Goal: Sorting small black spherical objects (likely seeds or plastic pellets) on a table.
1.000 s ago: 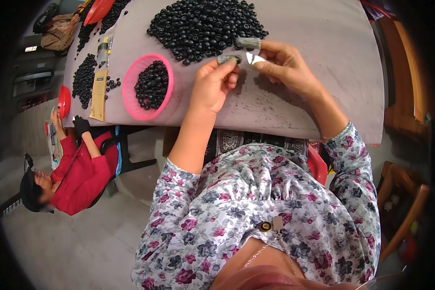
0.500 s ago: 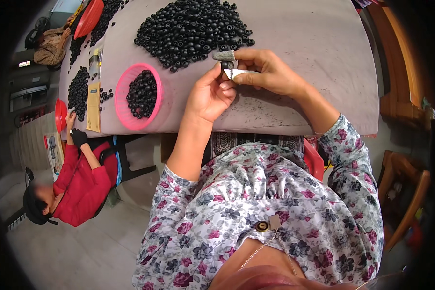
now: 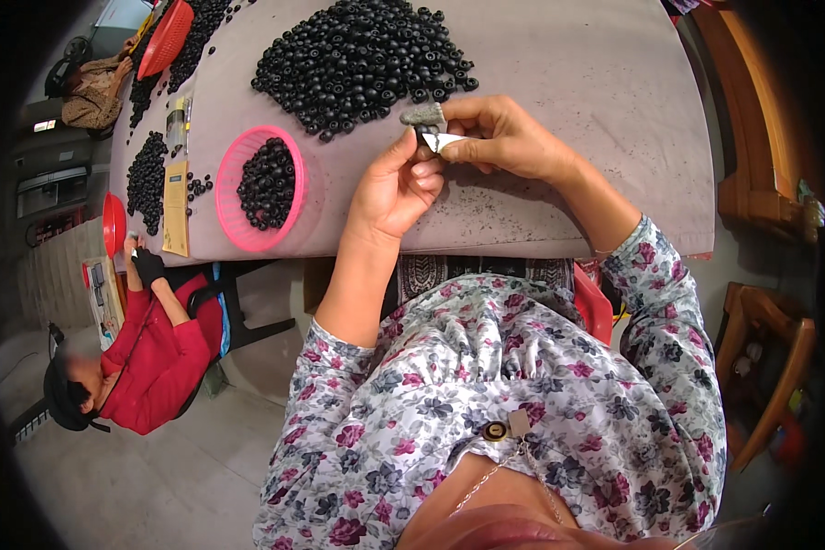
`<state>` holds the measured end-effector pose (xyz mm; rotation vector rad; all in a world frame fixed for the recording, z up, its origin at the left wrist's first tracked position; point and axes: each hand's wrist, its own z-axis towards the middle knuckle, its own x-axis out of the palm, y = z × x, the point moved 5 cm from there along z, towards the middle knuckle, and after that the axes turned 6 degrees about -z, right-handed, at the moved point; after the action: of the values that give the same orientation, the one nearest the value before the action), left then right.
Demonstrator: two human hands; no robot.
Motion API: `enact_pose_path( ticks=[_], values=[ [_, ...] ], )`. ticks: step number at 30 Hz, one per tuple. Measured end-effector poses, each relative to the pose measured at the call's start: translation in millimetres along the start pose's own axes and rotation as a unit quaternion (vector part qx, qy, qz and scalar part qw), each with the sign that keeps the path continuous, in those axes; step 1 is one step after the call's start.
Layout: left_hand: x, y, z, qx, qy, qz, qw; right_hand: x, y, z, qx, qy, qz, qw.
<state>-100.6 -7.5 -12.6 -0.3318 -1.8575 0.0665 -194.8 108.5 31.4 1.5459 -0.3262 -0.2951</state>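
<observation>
My left hand (image 3: 387, 194) pinches a round black bead (image 3: 421, 134) between thumb and fingertips, above the near part of the table. Against it, my right hand (image 3: 515, 139) grips a small white pointed piece (image 3: 441, 141) with a dark line along it; its exact kind I cannot make out. A grey fingertip cover (image 3: 422, 115) sits on my right index finger, over the bead. Just beyond both hands lies a large heap of black beads (image 3: 357, 69), many showing a hole. To the left, a pink plastic basket (image 3: 234, 160) holds more beads.
The cloth-covered table (image 3: 559, 55) carries dark crumbs near my right arm. At left lie a yellow-brown packet (image 3: 176, 211), a smaller bead heap (image 3: 145, 179) and red baskets (image 3: 165, 41). A co-worker in red (image 3: 170, 357) sits left. A wooden chair (image 3: 765, 385) stands right.
The bead between my fingers has turned or shifted slightly and shows less now. Both hands stay nearly in place. The whole view has shifted a little.
</observation>
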Motion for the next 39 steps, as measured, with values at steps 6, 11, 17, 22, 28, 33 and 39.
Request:
enact_pose_path(
  ticks=[6, 11, 17, 22, 28, 33, 39],
  values=[
    [-5.9, -0.2, 1.3, -0.003, 0.021, 0.003, 1.000, 0.4, 0.1, 0.0, 0.001, -0.004, 0.012, 1.000],
    [-3.0, -0.4, 0.3, 0.022, 0.025, 0.054, 0.998, -2.0, -6.3, 0.3, 0.007, 0.003, 0.016, 1.000],
    [-1.0, -0.2, -1.6, 0.043, 0.017, 0.084, 0.995, -2.6, -9.9, 0.6, 0.021, 0.018, 0.030, 0.999],
    [-2.8, 0.2, -2.9, 0.046, 0.015, 0.095, 0.994, -3.3, -10.1, -0.6, 0.042, 0.027, 0.039, 0.998],
    [-3.4, 0.9, -3.7, 0.041, 0.017, 0.093, 0.995, -4.1, -8.9, -1.2, 0.045, 0.023, 0.037, 0.998],
    [-5.4, 3.8, -5.3, 0.024, 0.011, 0.079, 0.997, -7.1, -9.5, -0.9, 0.047, 0.014, 0.054, 0.997],
    [-4.5, 4.6, -2.7, 0.007, 0.024, 0.029, 0.999, -9.4, -11.8, -0.8, 0.060, -0.024, 0.094, 0.993]
  ],
)
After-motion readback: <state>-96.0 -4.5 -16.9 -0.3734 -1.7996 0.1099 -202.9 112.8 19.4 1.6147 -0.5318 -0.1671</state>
